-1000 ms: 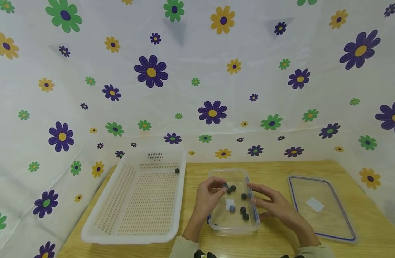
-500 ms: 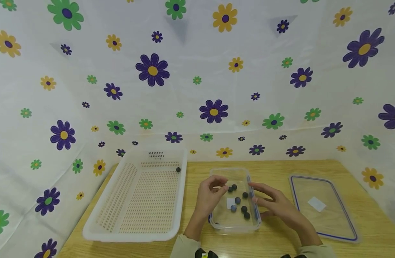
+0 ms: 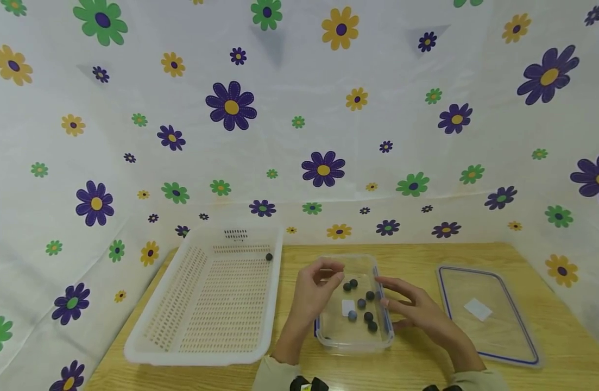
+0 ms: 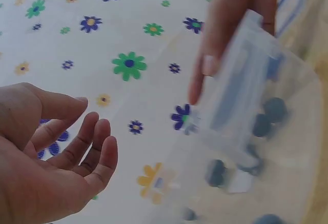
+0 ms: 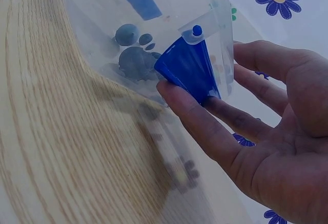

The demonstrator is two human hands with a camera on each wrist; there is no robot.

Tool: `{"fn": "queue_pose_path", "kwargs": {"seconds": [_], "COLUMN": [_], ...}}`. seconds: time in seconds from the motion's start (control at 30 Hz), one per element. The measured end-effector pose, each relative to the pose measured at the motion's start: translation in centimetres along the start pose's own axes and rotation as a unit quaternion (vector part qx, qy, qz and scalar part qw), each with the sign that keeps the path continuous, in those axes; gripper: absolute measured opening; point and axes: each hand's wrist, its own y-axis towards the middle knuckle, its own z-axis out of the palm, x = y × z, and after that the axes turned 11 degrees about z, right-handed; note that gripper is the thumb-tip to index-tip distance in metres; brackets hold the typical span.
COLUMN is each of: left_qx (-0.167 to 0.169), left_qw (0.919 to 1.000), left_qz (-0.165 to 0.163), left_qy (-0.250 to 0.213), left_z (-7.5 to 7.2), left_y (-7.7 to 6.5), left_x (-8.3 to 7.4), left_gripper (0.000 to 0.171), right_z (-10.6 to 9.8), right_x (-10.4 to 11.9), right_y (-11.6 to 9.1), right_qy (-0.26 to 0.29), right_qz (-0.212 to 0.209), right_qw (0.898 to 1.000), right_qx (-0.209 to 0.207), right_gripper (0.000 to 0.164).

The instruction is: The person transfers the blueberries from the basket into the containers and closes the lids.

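A clear plastic food container [image 3: 353,345] with blue latches stands on the table, its top uncovered. Several small dark-blue balls, much like blueberries [image 3: 361,303], lie scattered on its floor around a white label. Over the container's left side is my left hand [image 3: 311,288], fingers loosely curved with a gap between thumb and fingertips and nothing held. My right hand [image 3: 423,312] is at the container's right side, fingers extended. In the right wrist view its fingertips touch the blue latch [image 5: 189,67] and the wall beside it.
A large white perforated basket [image 3: 270,326] stands left of the container, with one dark ball [image 3: 269,257] near its back right corner. The clear lid [image 3: 490,309] with a blue seal lies flat on the right. Flower-printed sheeting [image 3: 323,108] encloses the table [image 3: 407,369].
My left hand has let go of a blueberry-like ball, now lying near the others inside the container, and has moved slightly up and left. My right hand stays at the container's side.
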Motion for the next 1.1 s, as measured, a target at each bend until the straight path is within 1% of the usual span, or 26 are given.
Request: {"fn": "queue_pose_path", "kwargs": {"seconds": [0.1,0.2,0.27,0.33,0.4,0.53,0.63,0.73,0.83,0.93,1.03,1.1], "left_qx": [0.008,0.027,0.035,0.039,0.035,0.028,0.023,0.019,0.016,0.016,0.019,0.023], "left_qw": [1.0000,0.9995,0.9990,0.9984,0.9981,0.9978,0.9974,0.9963,0.9951,0.9936,0.9905,0.9873], "left_qz": [0.005,0.013,0.013,0.020,0.023,0.011,0.003,0.008,0.010,0.000,-0.020,-0.033], "left_qy": [0.000,0.013,0.024,0.036,0.045,0.060,0.068,0.083,0.098,0.112,0.134,0.154], "left_z": [-0.7,-1.6,-2.3,-3.2,-4.2,-6.2,-7.8,-9.5,-11.4,-13.2,-14.5,-15.0], "left_y": [0.6,1.1,1.4,1.7,1.9,2.3,2.9,3.9,4.8,5.5,6.0,6.4], "left_x": [-1.8,-3.3,-4.1,-4.6,-5.0,-5.7,-6.4,-7.0,-7.0,-6.4,-5.4,-4.6], "left_gripper": [0.014,0.015,0.016,0.016,0.016,0.016,0.017,0.020,0.023,0.024,0.022,0.023], "right_z": [-0.2,-0.4,-0.5,-0.6,-0.5,-0.4,-0.3,-0.2,-0.1,0.0,0.0,0.0], "right_x": [0.0,-0.1,-0.2,-0.3,-0.4,-0.5,-0.7,-0.7,-0.6,-0.5,-0.4,-0.4], "right_y": [-0.1,-0.3,-0.3,-0.3,-0.3,-0.5,-0.7,-0.7,-0.5,-0.2,0.0,0.1], "right_qy": [0.003,0.003,0.002,0.000,0.000,0.007,0.015,0.014,0.009,0.006,0.007,0.008], "right_qz": [-0.001,-0.003,-0.004,-0.005,-0.006,-0.002,0.002,0.000,-0.006,-0.010,-0.014,-0.016], "right_qw": [1.000,1.000,1.000,1.000,1.000,1.000,1.000,1.000,1.000,1.000,1.000,1.000], "right_qx": [0.001,-0.003,-0.005,-0.007,-0.007,-0.005,-0.005,-0.006,-0.005,-0.001,0.002,0.002], "right_gripper": [0.060,0.060,0.060,0.060,0.060,0.060,0.061,0.061,0.060,0.060,0.060,0.060]}}
